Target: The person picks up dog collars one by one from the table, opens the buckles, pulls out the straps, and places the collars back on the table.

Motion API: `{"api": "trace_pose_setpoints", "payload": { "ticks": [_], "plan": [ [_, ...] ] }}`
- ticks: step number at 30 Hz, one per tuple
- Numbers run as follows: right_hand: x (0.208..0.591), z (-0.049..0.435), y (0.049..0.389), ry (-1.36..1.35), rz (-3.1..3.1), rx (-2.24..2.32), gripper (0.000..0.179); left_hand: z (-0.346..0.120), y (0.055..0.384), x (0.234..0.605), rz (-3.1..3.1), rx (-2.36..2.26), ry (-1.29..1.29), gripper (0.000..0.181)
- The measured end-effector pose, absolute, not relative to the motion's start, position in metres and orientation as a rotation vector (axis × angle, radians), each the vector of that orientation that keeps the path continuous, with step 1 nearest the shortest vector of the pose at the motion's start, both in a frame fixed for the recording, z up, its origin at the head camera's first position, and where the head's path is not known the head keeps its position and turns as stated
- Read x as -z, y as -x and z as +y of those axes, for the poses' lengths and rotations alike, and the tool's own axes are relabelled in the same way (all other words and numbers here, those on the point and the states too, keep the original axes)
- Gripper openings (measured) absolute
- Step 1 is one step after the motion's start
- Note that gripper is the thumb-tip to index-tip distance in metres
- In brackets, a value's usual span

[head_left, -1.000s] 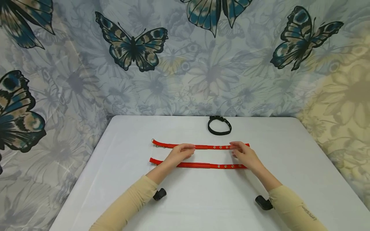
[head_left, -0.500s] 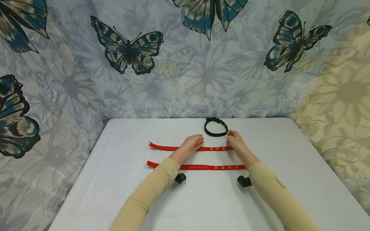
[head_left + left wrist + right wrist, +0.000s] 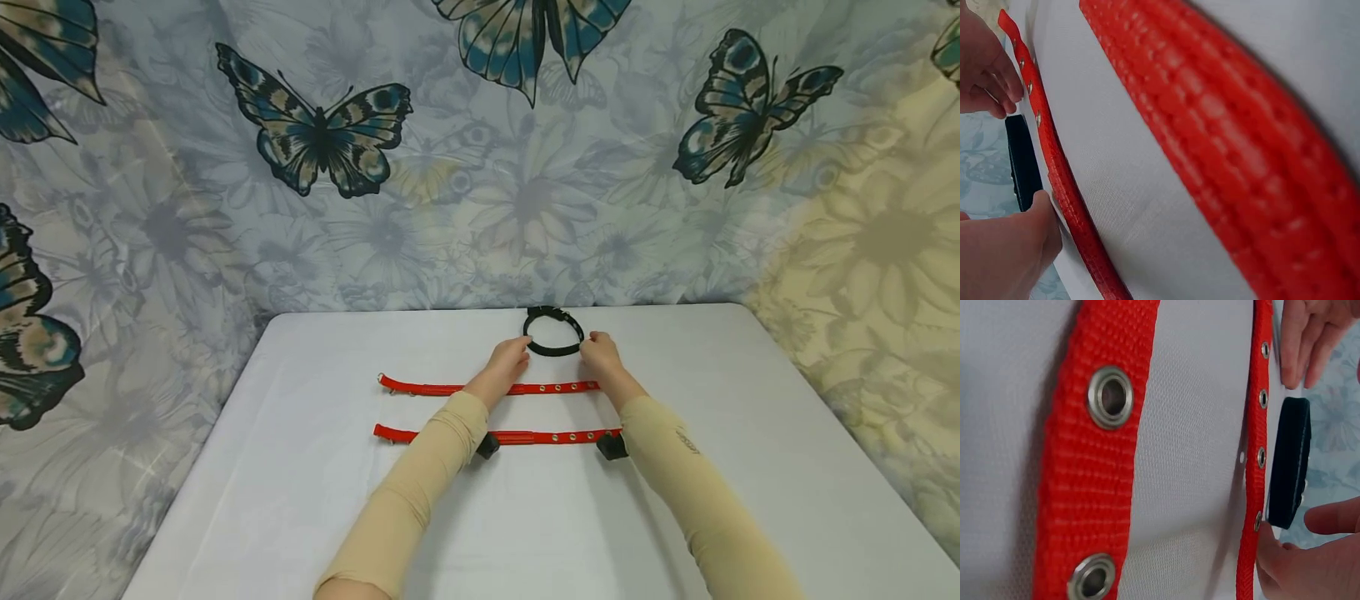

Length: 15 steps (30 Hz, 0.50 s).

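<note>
A black collar (image 3: pixel 552 351), buckled into a ring, stands near the table's back edge. My left hand (image 3: pixel 507 363) is at its left side, fingertips at the band or just touching it. At the opposite side is my right hand (image 3: pixel 602 357), thumb and forefinger on either side of the collar's edge in the right wrist view, without a visible pinch. Two red collars lie stretched out flat, one behind the other. The rear red collar (image 3: pixel 551 388) passes under both wrists; the front red collar (image 3: pixel 517 437) is partly hidden by the left forearm. Metal eyelets line their right parts.
The white table (image 3: pixel 262 517) carries all the collars. A wall cloth with butterflies (image 3: pixel 322 142) hangs directly behind its back edge. Black wrist cameras (image 3: pixel 612 447) sit low over the front red collar.
Both hands have moved forward from above the rear red collar to the two sides of the black collar. The collars lie as before; the head view has shifted slightly.
</note>
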State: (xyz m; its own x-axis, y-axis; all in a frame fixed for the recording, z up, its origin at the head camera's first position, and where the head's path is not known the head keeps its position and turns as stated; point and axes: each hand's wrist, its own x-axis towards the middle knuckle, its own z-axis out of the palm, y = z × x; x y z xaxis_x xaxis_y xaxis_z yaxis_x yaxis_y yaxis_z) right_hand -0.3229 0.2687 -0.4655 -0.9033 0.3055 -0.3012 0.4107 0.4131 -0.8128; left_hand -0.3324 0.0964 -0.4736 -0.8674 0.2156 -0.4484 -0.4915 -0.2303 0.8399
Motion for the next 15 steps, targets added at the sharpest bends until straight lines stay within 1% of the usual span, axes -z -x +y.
{"api": "trace_pose_setpoints", "payload": {
  "ticks": [8, 15],
  "plan": [
    [0.4701, 0.2581, 0.3290, -0.627, 2.642, 1.404, 0.061, 0.0963, 0.3381, 0.4797, 1.618, -2.165, 0.273, 0.057],
    [0.4736, 0.2629, 0.3271, -0.691, 2.634, 1.476, 0.055, 0.1004, 0.3375, 0.4779, 1.613, -2.132, 0.219, 0.060]
  ]
}}
